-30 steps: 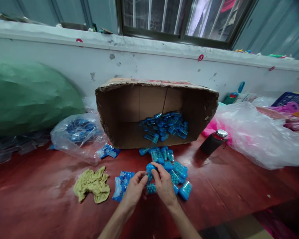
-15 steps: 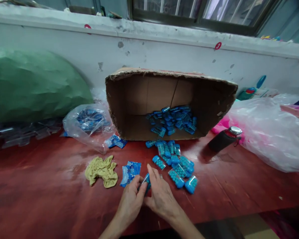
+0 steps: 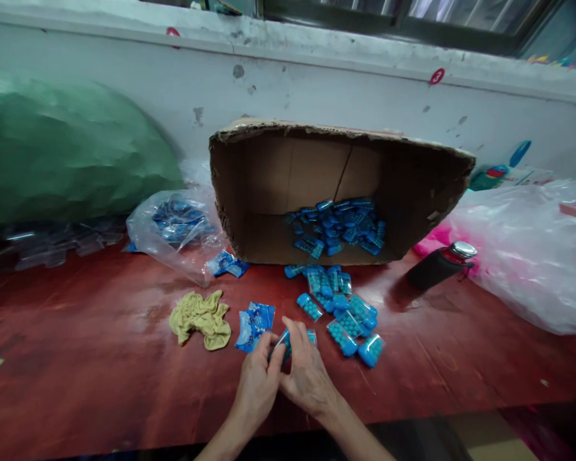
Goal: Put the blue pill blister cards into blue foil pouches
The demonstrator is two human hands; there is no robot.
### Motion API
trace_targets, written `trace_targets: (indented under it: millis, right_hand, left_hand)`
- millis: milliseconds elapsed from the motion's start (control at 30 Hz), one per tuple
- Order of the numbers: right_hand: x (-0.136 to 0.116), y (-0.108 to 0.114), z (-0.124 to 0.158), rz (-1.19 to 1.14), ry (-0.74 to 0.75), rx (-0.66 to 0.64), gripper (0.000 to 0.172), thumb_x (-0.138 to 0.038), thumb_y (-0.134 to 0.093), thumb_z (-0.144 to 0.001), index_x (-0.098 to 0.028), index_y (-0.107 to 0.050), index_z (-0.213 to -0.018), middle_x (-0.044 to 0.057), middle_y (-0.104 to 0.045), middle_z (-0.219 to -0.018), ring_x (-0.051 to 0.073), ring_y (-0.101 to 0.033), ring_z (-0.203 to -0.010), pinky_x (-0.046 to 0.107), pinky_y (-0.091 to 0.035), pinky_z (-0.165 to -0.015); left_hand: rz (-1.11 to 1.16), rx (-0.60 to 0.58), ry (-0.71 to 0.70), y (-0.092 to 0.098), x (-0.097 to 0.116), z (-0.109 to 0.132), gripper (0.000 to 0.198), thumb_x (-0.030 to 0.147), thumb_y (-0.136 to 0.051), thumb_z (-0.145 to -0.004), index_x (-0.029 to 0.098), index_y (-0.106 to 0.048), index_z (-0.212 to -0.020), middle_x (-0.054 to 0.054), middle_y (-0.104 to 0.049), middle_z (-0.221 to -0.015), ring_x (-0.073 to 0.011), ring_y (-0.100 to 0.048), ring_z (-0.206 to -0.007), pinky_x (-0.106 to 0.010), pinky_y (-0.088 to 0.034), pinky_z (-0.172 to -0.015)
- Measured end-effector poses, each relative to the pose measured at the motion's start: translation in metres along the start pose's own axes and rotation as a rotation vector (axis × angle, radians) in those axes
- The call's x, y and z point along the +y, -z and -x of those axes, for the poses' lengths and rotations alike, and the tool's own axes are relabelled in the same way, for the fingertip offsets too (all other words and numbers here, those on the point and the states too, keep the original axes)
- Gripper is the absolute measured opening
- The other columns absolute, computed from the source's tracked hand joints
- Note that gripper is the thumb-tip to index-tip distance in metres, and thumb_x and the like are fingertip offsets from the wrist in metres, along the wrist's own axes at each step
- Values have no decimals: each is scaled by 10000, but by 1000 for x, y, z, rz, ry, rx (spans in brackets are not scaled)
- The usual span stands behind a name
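Note:
Near the front of the red table, my left hand [image 3: 259,378] and my right hand [image 3: 308,374] are closed together around a small clear bottle of blue beads [image 3: 287,342], which their fingers partly cover. Just beyond my left hand lie blue printed labels [image 3: 255,325]. To the right of my hands, several similar bottles with blue caps [image 3: 349,325] are loosely heaped on the table. More such bottles [image 3: 340,224] lie inside a cardboard box [image 3: 264,240] tipped with its mouth towards me.
A crumpled yellow-green cloth [image 3: 200,320] lies to the left, with a clear bag of blue labels [image 3: 180,221] behind it. At the right stands a dark drink flask [image 3: 434,269] beside a large translucent bag [image 3: 532,256]. A big green sack [image 3: 72,150] fills the back left.
The camera view has shifted slightly, moving the scene a little up and to the right. Both hands stay on the bottle, with only a slight change in finger position.

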State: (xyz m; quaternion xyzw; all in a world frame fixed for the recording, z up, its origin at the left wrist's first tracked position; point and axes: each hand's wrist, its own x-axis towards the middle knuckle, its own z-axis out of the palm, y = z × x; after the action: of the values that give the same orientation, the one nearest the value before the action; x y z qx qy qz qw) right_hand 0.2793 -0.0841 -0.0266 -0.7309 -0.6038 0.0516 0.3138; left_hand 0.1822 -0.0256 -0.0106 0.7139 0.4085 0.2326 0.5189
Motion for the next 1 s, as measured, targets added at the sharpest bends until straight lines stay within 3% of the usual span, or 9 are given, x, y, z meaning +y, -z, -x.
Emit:
trace_targets:
  millis: [133, 333, 433, 533, 600, 767, 900, 1000]
  right_hand:
    - [21, -11, 12, 121, 32, 14, 661, -241, -512, -728, -112, -242, -1318, 170, -467, -1200, 298, -422, -1131, 483, -376, -907]
    - [49, -2, -2, 295, -2, 7, 638, -299, -557, -731, -113, -326, -1296, 180, -488, -1175, 317, -449, -1070, 479, -372, -866]
    - [56, 0, -15, 342, -36, 0, 617, -346, -568, -738, -134, -359, -1279, 186, -471, -1209, 334, -414, -1115, 507, -343, -874]
    - [46, 0, -22, 380, -85, 52, 618, -415, -564, -748, -148, -370, -1271, 201, -411, -1285, 388, -290, -1210, 607, -238, -902]
    - [27, -4, -24, 369, -85, 63, 581, -387, -566, -760, -164, -384, -1265, 191, -393, -1311, 395, -255, -1230, 628, -198, -915]
    - [-18, -34, -20, 252, -15, -86, 422, -241, -569, -773, -177, -496, -1184, 162, -537, -1189, 330, -458, -1098, 545, -321, -907]
    - [-18, -54, -10, 235, 24, -133, 377, -244, -543, -795, -199, -513, -1168, 156, -524, -1218, 351, -404, -1165, 614, -261, -923]
    - [-11, -47, -8, 197, 104, -195, 341, -238, -510, -818, -258, -517, -1158, 120, -501, -1255, 345, -379, -1192, 611, -278, -917]
  left_hand:
    - [-126, -15, -18, 0, -19, 3, 231, 343, -475, -761, 235, -596, -925, -65, -671, -869, -225, -596, -803, -313, -405, -729]
    - [-321, 199, -190, 25, -44, 11, 227, 312, -449, -785, 230, -620, -910, -86, -665, -872, -230, -593, -839, -334, -424, -768]
    - [-551, 345, -294, 46, -59, 2, 286, 310, -426, -795, 197, -596, -994, -116, -631, -1011, -260, -504, -1054, -400, -363, -904]
    - [-769, 443, -295, 66, -74, -17, 411, 331, -406, -797, 150, -518, -1149, -155, -510, -1229, -305, -302, -1243, -490, -252, -980]
    - [-875, 433, -233, 76, -82, -32, 455, 345, -401, -796, 143, -486, -1194, -170, -437, -1302, -335, -245, -1266, -524, -231, -974]
    - [-1048, 349, -164, 82, -88, -49, 466, 380, -413, -785, 198, -482, -1209, -131, -382, -1357, -354, -218, -1271, -551, -216, -962]
    - [-1034, 414, -146, 78, -95, -41, 469, 361, -366, -808, 176, -457, -1230, -150, -407, -1334, -328, -226, -1275, -532, -208, -975]
    - [-930, 480, -172, 80, -99, -36, 493, 376, -355, -809, 139, -443, -1232, -169, -420, -1318, -316, -231, -1275, -519, -210, -986]
